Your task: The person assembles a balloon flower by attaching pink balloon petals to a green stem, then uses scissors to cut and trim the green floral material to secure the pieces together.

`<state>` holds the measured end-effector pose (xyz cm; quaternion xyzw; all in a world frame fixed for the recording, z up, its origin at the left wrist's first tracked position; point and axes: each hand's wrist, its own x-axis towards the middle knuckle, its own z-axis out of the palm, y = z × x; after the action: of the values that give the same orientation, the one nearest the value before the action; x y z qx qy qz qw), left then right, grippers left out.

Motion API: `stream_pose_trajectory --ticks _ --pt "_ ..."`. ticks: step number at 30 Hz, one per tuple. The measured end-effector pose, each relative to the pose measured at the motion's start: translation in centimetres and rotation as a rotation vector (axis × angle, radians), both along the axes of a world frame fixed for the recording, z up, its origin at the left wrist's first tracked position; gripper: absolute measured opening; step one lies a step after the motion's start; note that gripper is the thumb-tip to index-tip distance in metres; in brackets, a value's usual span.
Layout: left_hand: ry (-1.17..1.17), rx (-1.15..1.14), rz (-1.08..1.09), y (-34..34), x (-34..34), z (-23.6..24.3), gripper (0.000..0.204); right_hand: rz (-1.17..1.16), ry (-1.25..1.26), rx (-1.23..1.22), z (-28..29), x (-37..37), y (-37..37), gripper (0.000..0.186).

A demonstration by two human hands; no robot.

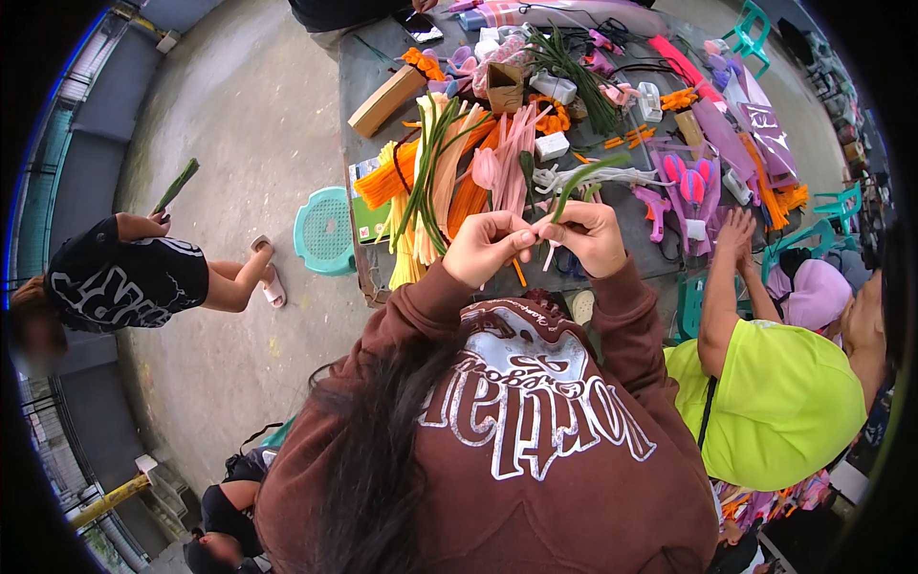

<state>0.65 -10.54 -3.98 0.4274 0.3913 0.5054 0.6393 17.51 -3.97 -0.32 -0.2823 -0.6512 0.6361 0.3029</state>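
Note:
My left hand (490, 249) and my right hand (585, 239) meet fingertip to fingertip above the near edge of the table. Both are closed in a pinch. A green fuzzy pipe cleaner (577, 179) rises from between them and curves up to the right. Its lower end is hidden by my fingers. Just beyond my hands lie bundles of orange (390, 179), yellow and pink pipe cleaners (519, 143), with long dark green ones (435, 167) across them. A pale pink fuzzy bud (486, 170) is beside the pink bundle. White pipe cleaners (602, 176) lie behind my right hand.
The grey table (368, 263) also bears a cardboard box (386, 101), a pink glue gun (653, 210) and a wrapped bouquet (692, 182). A teal stool (325, 232) stands left. Someone in a lime shirt (779, 402) sits right; another person (134, 273) walks at left.

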Motion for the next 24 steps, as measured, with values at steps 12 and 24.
stream_pose_trajectory --ticks 12,24 --pt "0.422 0.145 0.365 0.0 0.4 1.0 0.010 -0.440 0.091 0.099 1.5 -1.3 -1.9 0.027" --pt "-0.746 -0.505 -0.328 0.0 -0.4 -0.2 0.018 0.106 0.479 -0.045 -2.2 -0.8 0.2 0.019"
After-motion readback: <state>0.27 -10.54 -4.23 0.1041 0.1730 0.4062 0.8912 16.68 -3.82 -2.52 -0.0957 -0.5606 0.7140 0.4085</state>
